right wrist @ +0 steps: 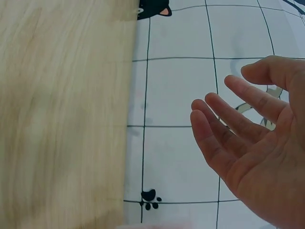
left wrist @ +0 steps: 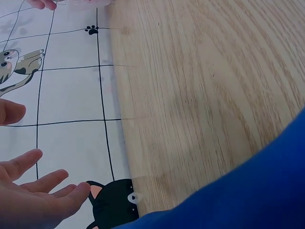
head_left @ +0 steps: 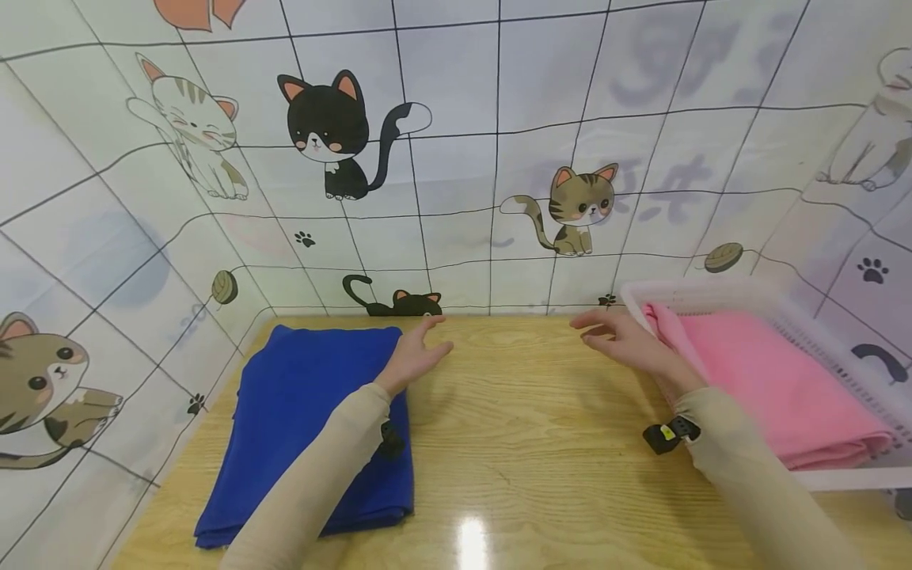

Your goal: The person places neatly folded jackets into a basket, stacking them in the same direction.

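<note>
On the left of the wooden table lies a folded blue cloth [head_left: 306, 412], its layers stacked at the front edge. My left hand [head_left: 416, 354] is over the cloth's right edge with thumb and fingers spread, holding nothing. In the left wrist view the fingers [left wrist: 66, 198] look relaxed, and the blue cloth fills the lower right corner. My right hand [head_left: 627, 340] hovers at the left side of a white plastic basket [head_left: 848, 480], fingers loosely bent and nothing in them. A folded pink cloth [head_left: 769, 372] sits inside that basket. The right wrist view shows the palm [right wrist: 267, 167] bare.
Bare wood of the table [head_left: 513, 427] stretches between the two hands. Behind and beside it stand walls with a grid and cat pictures [head_left: 456, 158]. A black camera strap [head_left: 670, 434] is on the right wrist, close to the basket.
</note>
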`<action>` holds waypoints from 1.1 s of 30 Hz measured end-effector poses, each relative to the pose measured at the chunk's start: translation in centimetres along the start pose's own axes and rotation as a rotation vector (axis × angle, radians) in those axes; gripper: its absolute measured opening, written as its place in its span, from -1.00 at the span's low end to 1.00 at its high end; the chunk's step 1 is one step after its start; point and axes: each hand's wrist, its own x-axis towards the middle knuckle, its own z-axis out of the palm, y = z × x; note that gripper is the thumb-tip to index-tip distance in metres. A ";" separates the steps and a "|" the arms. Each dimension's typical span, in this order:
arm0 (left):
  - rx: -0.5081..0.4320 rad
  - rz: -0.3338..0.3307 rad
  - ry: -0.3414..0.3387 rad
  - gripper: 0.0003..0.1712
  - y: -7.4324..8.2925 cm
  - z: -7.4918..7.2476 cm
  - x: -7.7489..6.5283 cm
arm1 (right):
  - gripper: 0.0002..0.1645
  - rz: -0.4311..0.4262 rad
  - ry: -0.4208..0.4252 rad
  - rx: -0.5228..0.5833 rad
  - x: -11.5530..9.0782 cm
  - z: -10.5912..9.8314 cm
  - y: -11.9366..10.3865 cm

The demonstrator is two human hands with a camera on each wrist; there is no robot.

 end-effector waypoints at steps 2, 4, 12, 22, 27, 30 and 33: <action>0.018 0.005 0.004 -0.36 -0.1 -0.2 0.1 | -0.65 -0.010 0.009 -0.006 0.2 0.8 0.3; 0.038 0.006 0.005 -0.35 -0.1 -0.4 0.1 | -0.65 0.002 0.006 0.007 0.2 1.6 0.4; 0.064 0.017 0.005 -0.34 -0.1 -1.4 -0.5 | -0.66 0.003 -0.013 0.090 0.7 5.0 0.7; 0.073 0.025 0.012 -0.35 -1.2 -2.6 -1.4 | -0.63 0.016 -0.060 0.144 1.5 8.5 0.7; 0.064 0.025 0.010 -0.35 -1.5 -3.3 -2.1 | -0.64 0.009 -0.080 0.183 2.0 10.3 0.4; 0.072 0.027 0.004 -0.34 -1.8 -3.7 -2.5 | -0.63 -0.013 -0.096 0.201 2.3 11.2 0.1; 0.067 0.025 0.008 -0.34 -2.2 -4.2 -2.9 | -0.62 -0.032 -0.116 0.224 2.6 12.1 -0.1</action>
